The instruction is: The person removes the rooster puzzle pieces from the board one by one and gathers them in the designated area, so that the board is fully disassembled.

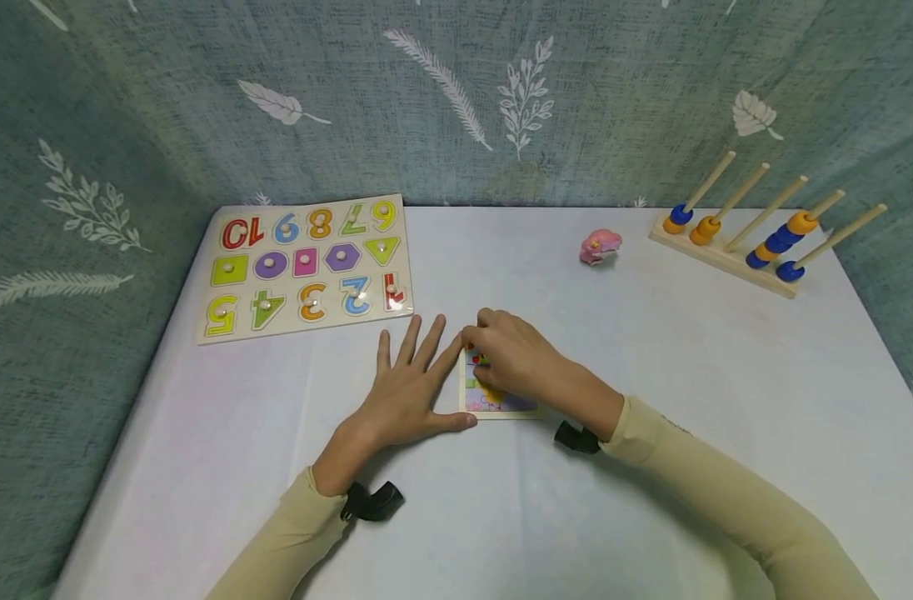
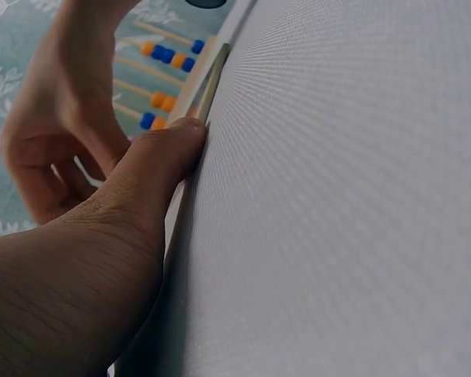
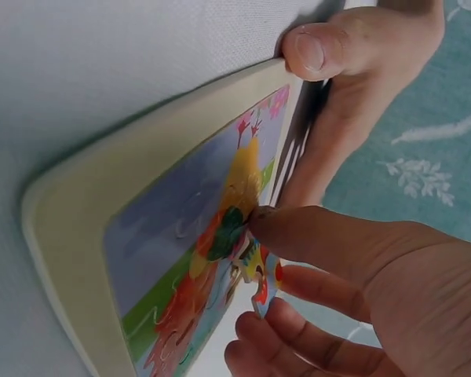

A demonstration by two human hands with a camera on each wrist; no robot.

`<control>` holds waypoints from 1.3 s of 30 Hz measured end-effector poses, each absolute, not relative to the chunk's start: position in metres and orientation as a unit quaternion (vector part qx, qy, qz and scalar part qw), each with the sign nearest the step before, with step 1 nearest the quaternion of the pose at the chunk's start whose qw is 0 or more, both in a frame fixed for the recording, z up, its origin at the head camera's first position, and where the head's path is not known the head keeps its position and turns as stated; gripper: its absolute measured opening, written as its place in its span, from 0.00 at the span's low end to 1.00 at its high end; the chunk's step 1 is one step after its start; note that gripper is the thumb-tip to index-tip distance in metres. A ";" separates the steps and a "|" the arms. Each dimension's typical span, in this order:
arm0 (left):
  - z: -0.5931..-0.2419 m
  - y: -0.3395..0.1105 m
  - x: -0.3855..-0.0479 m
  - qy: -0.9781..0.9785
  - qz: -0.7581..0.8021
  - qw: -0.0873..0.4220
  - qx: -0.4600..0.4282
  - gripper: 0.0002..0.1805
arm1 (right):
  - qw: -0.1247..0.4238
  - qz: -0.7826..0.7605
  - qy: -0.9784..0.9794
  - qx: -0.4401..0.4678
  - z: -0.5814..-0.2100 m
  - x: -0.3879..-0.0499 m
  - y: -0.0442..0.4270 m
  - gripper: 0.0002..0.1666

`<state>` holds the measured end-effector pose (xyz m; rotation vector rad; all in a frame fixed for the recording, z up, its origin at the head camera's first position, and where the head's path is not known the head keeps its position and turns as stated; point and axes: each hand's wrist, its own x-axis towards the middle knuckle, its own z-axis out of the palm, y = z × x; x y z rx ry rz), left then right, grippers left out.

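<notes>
A small jigsaw puzzle in a pale wooden frame (image 1: 505, 415) lies flat on the table, partly covered by my right hand (image 1: 520, 354). In the right wrist view its picture shows a colourful bird (image 3: 239, 177) on green and purple. The thumb and fingers of that hand pinch a jigsaw piece (image 3: 268, 289), which stands tilted at the picture's surface. My left hand (image 1: 406, 396) lies with its fingers spread on the table to the left of the puzzle. Its thumb (image 2: 180, 141) touches the frame's near left corner, and its index fingertip is at the far left corner.
A wooden number and shape board (image 1: 314, 321) lies at the back left. Toward the back stands a small pink toy (image 1: 601, 247). At the back right is a peg stand (image 1: 726, 257) with blue and orange beads. A patterned green cloth (image 1: 456, 100) hangs behind the table.
</notes>
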<state>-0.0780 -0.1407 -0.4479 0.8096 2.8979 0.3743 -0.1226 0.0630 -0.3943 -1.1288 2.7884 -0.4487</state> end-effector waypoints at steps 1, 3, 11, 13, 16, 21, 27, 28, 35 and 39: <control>-0.448 -0.141 -0.078 0.955 0.123 0.054 0.266 0.61 | 0.047 -0.147 0.916 -0.371 -0.394 -0.122 0.063 0.19; -0.448 -0.141 -0.078 0.955 0.120 0.054 0.265 0.61 | 0.041 -0.146 0.916 -0.372 -0.394 -0.121 0.062 0.19; -0.449 -0.141 -0.078 0.956 0.118 0.058 0.262 0.61 | 0.018 -0.143 0.918 -0.370 -0.395 -0.117 0.061 0.21; -0.449 -0.141 -0.078 0.956 0.120 0.059 0.262 0.61 | 0.011 -0.145 0.919 -0.366 -0.396 -0.116 0.061 0.20; -0.449 -0.141 -0.078 0.956 0.122 0.058 0.262 0.61 | -0.007 -0.137 0.923 -0.361 -0.398 -0.113 0.062 0.20; -0.448 -0.140 -0.078 0.955 0.124 0.059 0.261 0.61 | -0.035 -0.125 0.926 -0.354 -0.401 -0.108 0.062 0.22; -0.450 -0.141 -0.076 0.956 0.119 0.063 0.261 0.61 | -0.040 -0.145 0.925 -0.349 -0.405 -0.106 0.062 0.17; -0.450 -0.141 -0.076 0.956 0.119 0.065 0.261 0.61 | -0.040 -0.148 0.925 -0.348 -0.406 -0.106 0.062 0.16; -0.451 -0.141 -0.076 0.956 0.120 0.066 0.260 0.62 | -0.057 -0.157 0.920 -0.355 -0.410 -0.106 0.061 0.14; -0.450 -0.141 -0.078 0.957 0.116 0.058 0.260 0.62 | -0.080 -0.151 0.913 -0.371 -0.412 -0.109 0.061 0.13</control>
